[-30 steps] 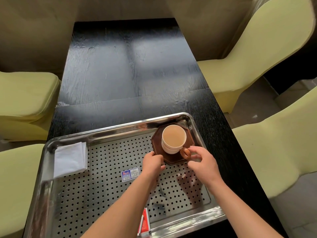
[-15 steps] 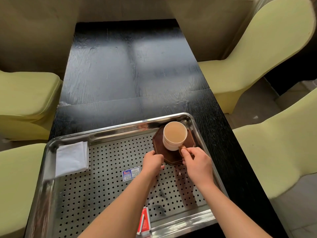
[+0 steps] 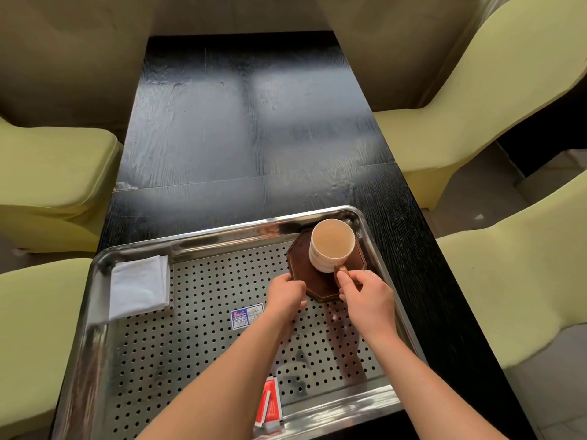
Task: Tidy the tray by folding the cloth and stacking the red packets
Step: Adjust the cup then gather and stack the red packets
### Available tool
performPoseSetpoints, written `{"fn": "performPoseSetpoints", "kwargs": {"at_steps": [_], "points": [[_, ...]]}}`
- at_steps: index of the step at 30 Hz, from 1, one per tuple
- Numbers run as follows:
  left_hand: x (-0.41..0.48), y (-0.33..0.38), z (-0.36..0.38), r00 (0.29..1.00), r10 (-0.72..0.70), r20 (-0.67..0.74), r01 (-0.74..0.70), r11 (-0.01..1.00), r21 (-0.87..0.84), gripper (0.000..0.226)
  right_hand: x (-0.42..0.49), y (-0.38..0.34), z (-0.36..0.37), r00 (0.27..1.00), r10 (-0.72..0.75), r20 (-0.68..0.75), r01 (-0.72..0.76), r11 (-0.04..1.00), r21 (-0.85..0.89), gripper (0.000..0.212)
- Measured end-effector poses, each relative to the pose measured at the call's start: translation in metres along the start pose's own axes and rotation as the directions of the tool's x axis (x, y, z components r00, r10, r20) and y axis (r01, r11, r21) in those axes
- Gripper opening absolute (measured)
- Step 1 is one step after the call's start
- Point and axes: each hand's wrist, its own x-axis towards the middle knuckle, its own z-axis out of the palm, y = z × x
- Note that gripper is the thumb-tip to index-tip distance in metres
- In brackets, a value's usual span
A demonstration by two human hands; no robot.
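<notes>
The black tabletop (image 3: 254,122) holds your steel tray (image 3: 95,281) at its near end. The white cloth (image 3: 139,287) lies folded flat in the tray's far left corner, so that job looks done. Your left grip (image 3: 284,293) curls on the edge of the brown coaster (image 3: 301,265). Your right grip (image 3: 368,300) pinches the handle of the cup (image 3: 330,246) on it. The red packets (image 3: 270,398) lie stacked by the near rim, so little seems left.

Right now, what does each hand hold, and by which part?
Right hand pinches the cup by its brown handle; left hand grips the saucer at its near-left edge.
</notes>
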Motion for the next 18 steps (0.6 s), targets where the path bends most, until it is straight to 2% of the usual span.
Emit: {"fn": "performPoseSetpoints", "kwargs": {"at_steps": [8,11,14,18], "points": [[0.000,0.002,-0.005,0.999,-0.017,0.033,0.014,0.997,0.075,0.035,-0.002,-0.001,-0.005,1.000,0.013,0.025,-0.014,0.999,0.049,0.029],[-0.006,0.002,-0.010,0.999,-0.004,0.045,0.000,0.995,0.100,0.051,-0.005,-0.001,-0.008,0.999,0.028,0.027,-0.030,0.996,0.090,0.032],[-0.019,0.003,-0.024,1.000,0.025,0.008,-0.025,0.994,0.108,0.069,-0.014,0.003,-0.011,1.000,0.019,-0.005,-0.019,0.993,0.117,0.025],[-0.043,-0.004,-0.061,0.991,0.128,-0.027,-0.123,0.980,0.157,0.060,-0.032,0.012,-0.017,0.996,0.029,-0.080,-0.018,0.990,0.140,0.025]]}}
